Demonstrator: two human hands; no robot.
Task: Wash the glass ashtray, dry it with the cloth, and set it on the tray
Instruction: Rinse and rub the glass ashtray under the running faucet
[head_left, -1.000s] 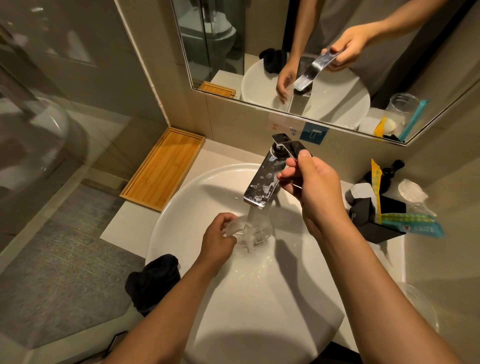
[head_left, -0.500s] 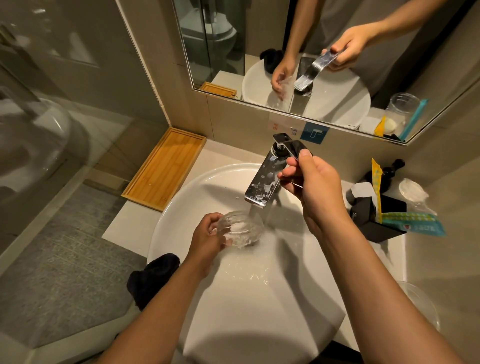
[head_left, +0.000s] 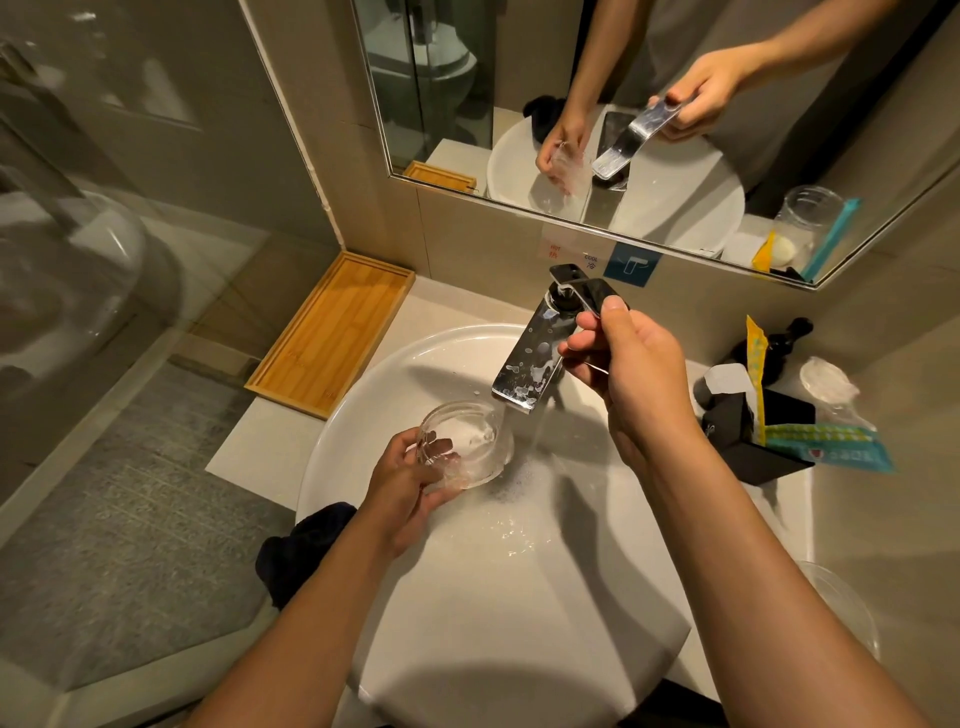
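Glass ashtray (head_left: 462, 446) sits tilted over the white basin (head_left: 363, 405), just left of the running faucet (head_left: 535, 358), gripped by the left hand (head_left: 405, 488). Right hand (head_left: 631, 374) pinches the faucet handle (head_left: 584, 293). Wooden tray (head_left: 332, 332) lies apart, dark cloth (head_left: 298, 545) near the basin's edge.

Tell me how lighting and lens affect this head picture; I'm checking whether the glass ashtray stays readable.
Head view: dim, warm light; wide-angle bending at the edges; both arms throw hard shadows across the white round basin. The clear glass ashtray, gripped by the left hand, shows only by rim highlights. The chrome tap, its lever pinched by the right hand, glares with bright spots.
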